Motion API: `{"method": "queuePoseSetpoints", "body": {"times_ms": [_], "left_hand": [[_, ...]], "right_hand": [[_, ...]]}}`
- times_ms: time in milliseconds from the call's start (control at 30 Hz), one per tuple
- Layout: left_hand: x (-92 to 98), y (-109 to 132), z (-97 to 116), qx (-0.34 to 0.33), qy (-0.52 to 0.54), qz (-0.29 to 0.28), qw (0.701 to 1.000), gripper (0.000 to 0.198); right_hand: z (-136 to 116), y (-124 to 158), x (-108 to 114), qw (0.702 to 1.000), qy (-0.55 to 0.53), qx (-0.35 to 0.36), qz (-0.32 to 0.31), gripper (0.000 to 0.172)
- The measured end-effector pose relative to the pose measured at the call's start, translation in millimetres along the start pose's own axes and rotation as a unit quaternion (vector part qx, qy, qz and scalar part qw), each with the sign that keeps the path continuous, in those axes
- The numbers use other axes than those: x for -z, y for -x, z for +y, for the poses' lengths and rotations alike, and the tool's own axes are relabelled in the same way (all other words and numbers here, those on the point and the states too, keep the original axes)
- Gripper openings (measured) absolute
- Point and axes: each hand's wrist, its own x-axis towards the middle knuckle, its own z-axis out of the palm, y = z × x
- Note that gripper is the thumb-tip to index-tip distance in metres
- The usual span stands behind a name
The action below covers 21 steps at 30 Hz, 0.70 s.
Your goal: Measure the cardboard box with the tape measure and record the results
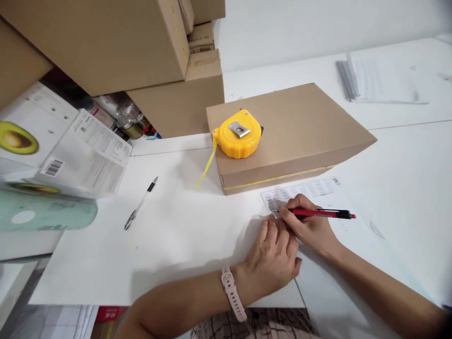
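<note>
My right hand (310, 226) is closed round a red and black pen (323, 213), whose tip touches a printed sheet (303, 190) on the white table (176, 235). Beside it, my left hand (273, 254) rests on the table with curled fingers pressing by the sheet's edge; a pink watch strap is on that wrist. Just beyond the sheet lies a flat brown cardboard box (300, 127). On the box's left end sits a yellow tape measure (238, 134), its yellow tape hanging down over the box's corner.
A silver and black pen (140, 203) lies on the table to the left. Stacked cardboard boxes (141, 52) stand at the back left. White printed packaging (63, 146) with an avocado picture sits far left. A pile of papers (381, 82) lies at the back right.
</note>
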Motion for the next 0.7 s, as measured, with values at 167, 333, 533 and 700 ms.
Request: {"method": "queuePoseSetpoints", "body": {"times_ms": [167, 333, 533, 700], "left_hand": [[0.3, -2.0, -1.5, -0.007, 0.014, 0.001, 1.000, 0.046], [1.6, -2.4, -1.4, -0.009, 0.010, -0.027, 1.000, 0.049], [1.4, -2.1, -1.3, -0.009, 0.015, -0.022, 1.000, 0.048], [-0.8, -0.8, -1.1, -0.011, 0.017, -0.014, 1.000, 0.047]], "right_hand": [[-2.0, 1.2, 1.4, 1.000, 0.006, 0.001, -0.025, 0.030], [-1.2, 0.2, 1.1, 0.999, 0.030, 0.012, -0.026, 0.027], [0.8, 0.2, 0.6, 0.998, 0.038, 0.025, -0.032, 0.026], [2.2, 0.8, 1.4, 0.998, 0.032, 0.036, -0.032, 0.027]]}}
